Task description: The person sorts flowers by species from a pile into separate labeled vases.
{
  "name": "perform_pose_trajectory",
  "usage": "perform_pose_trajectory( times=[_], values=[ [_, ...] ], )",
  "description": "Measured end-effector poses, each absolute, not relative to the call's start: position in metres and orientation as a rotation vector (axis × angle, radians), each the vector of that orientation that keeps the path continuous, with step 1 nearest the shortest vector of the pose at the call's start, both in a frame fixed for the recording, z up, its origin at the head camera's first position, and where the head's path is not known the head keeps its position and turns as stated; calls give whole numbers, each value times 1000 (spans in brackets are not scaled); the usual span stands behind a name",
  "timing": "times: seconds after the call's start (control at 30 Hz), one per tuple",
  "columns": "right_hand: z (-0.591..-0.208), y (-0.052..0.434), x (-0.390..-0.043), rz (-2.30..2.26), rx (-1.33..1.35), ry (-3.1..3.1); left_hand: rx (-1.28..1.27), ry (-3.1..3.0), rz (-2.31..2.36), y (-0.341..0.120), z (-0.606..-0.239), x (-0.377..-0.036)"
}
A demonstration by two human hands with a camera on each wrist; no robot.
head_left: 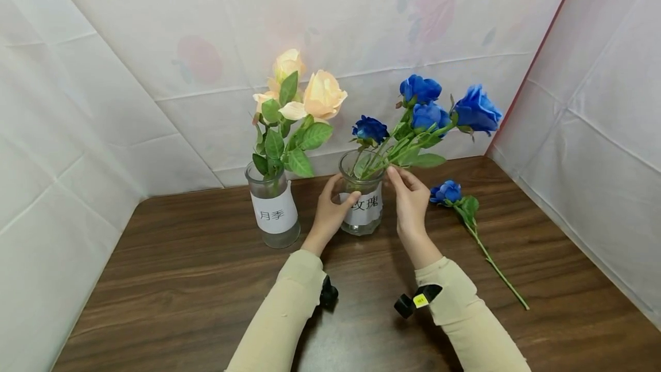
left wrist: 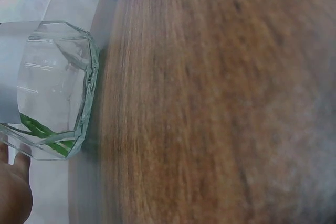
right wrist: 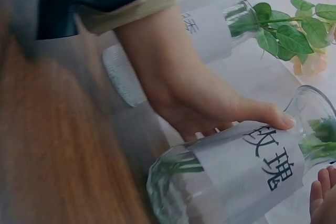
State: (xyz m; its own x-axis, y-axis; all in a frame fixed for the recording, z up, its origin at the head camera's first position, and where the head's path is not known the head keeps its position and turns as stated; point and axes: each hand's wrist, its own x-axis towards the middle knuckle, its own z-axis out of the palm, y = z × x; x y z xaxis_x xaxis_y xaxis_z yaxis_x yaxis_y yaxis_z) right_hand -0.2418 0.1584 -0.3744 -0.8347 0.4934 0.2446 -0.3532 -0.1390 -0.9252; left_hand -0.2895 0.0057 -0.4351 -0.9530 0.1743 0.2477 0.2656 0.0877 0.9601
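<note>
At table centre, our left hand [head_left: 330,211] wraps labelled glass vase [head_left: 363,202], steadying it. Right hand [head_left: 410,200] pinches blue rose stems [head_left: 384,157] at rim (leaning right). Spare blue rose [head_left: 467,220] lies right; peach-rose vase [head_left: 273,211] stands left.

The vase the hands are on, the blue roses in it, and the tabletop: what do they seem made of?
The vase: clear glass, see-through faceted walls, white paper label. The blue roses: likely fabric or plastic, unnaturally vivid colour, uniform green stems. The tabletop: dark wood or wood-look laminate, matte grain streaks; which one cannot be told.
</note>
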Motion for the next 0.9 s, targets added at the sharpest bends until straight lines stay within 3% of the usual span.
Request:
perform_pose_trajectory(
  times=[0.33,0.9],
  values=[
    [-392,195,-197,1948,-114,-1790,-435,-2265,-2017,5,-435,-289],
    [-407,327,-140,1561,-363,-2412,-465,-2270,-2004,6,-437,-291]
  ],
)
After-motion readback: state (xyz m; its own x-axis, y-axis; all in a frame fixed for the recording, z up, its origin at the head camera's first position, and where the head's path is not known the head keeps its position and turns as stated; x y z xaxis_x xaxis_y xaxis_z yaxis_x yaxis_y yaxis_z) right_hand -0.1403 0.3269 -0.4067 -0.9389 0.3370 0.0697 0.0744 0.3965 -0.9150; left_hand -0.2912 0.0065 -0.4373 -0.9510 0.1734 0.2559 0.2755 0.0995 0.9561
